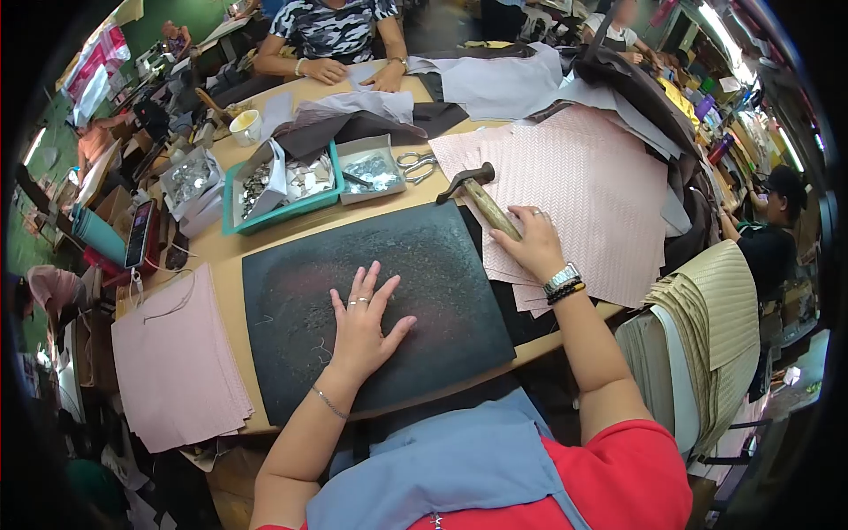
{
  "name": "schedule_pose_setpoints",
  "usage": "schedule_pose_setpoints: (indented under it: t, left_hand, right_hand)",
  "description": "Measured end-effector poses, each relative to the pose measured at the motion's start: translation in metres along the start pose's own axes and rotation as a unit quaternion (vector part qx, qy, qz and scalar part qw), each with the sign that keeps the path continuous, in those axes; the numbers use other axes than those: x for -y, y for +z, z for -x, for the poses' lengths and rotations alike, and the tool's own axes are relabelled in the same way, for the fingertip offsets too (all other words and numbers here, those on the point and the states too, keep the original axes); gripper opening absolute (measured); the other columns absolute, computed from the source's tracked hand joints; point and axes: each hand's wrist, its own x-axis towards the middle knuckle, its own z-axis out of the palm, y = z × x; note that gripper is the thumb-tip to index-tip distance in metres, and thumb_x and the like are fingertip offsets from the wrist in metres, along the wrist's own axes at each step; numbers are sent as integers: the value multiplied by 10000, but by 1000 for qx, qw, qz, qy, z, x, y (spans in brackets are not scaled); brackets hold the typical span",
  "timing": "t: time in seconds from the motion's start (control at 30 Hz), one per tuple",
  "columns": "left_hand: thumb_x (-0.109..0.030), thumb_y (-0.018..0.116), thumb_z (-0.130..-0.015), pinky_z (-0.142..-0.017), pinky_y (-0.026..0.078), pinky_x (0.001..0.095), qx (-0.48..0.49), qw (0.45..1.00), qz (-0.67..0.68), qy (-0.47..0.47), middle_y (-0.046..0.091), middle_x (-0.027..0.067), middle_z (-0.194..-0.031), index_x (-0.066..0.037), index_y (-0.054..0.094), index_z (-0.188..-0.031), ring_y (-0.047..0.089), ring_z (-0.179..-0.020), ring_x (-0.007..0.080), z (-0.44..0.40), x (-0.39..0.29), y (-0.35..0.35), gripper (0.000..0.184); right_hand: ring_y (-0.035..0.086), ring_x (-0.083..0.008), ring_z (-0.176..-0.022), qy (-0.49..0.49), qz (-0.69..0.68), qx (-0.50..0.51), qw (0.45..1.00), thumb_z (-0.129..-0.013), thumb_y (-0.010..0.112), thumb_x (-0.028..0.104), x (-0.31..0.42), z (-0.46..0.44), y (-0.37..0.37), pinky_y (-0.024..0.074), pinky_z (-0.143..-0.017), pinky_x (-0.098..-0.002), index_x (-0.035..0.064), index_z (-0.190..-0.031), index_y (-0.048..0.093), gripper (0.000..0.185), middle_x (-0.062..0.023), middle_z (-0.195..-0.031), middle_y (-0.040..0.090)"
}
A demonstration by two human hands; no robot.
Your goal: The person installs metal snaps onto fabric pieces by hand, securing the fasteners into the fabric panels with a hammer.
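My left hand (365, 325) lies with its fingers spread on a worn black mat (424, 265), holding nothing. At the mat's upper right, my right hand (533, 244) is wrapped round the wooden handle of a hammer (488, 208). The dark hammer head points away from me, near the mat's top corner. Under the hammer and right hand spreads a pile of pink textured sheets (583, 185). Another pink stack (177, 362) lies at the table's left edge.
Beyond the mat stand a teal tray (231, 199) of small metal parts, a white box (371, 193), scissors (415, 165) and a yellow-white cup (246, 129). A person in a camouflage shirt (336, 31) is across the table. Cream sheets (707, 309) hang at right.
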Motion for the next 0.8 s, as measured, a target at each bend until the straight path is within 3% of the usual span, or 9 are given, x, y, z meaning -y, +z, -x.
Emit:
schedule_pose_setpoints:
  t: [0.07,0.1,0.2,0.3,0.43,0.53,0.7,0.8]
  left_hand:
    - [-390,720,-867,-1136,108,688,-15,999,50,-8,300,141,-1588,-160,501,-1410,240,-1484,360,-2,3,-3,629]
    - [-382,720,-869,-1141,108,679,-15,998,64,-16,304,139,-1587,-158,510,-1403,244,-1484,357,-3,3,-2,617]
    - [-359,721,-874,-1152,108,659,-19,995,95,-34,315,134,-1584,-151,529,-1388,252,-1483,348,-5,7,-3,587]
    - [-341,720,-876,-1157,106,649,-20,992,114,-42,321,136,-1582,-144,537,-1381,258,-1482,345,-3,9,-3,572]
    - [-330,718,-878,-1159,108,644,-28,989,136,-45,325,147,-1578,-134,542,-1375,265,-1479,350,-4,11,-2,563]
    - [-325,719,-877,-1158,108,645,-30,989,137,-39,328,154,-1575,-134,543,-1374,268,-1477,355,-6,11,-3,561]
    - [-334,725,-873,-1155,90,651,-26,988,145,-36,333,159,-1571,-147,545,-1373,251,-1483,360,-5,12,-3,564]
    - [-349,725,-873,-1154,87,654,-12,991,131,-34,334,155,-1571,-153,543,-1375,237,-1489,357,-5,11,-2,568]
  right_hand:
    - [615,-335,-1040,42,9,75,996,-854,703,363,-1,2,-5,512,-873,-439,39,-1158,650,447,-172,-1137,630]
    - [626,-346,-1020,16,24,87,996,-881,655,351,-1,1,-5,514,-861,-457,21,-1178,625,445,-198,-1103,636]
    - [636,-383,-984,103,-23,134,985,-894,629,298,1,-15,4,513,-855,-472,14,-1231,581,443,-228,-1066,645]
    - [641,-415,-955,98,-108,87,985,-904,607,274,5,-25,20,509,-862,-480,13,-1259,544,446,-253,-1034,652]
    - [639,-426,-985,111,-92,2,990,-911,598,281,13,-50,52,511,-874,-493,41,-1257,531,426,-268,-1034,651]
    - [646,-416,-984,160,-40,8,986,-904,604,280,18,-67,58,519,-860,-509,71,-1268,533,426,-268,-1031,651]
    - [654,-393,-974,141,21,48,989,-879,634,267,14,-63,30,519,-842,-512,122,-1215,581,370,-184,-1052,672]
    - [642,-341,-1013,54,189,-54,979,-874,651,257,4,-58,35,499,-868,-491,147,-1188,609,335,-145,-1067,672]
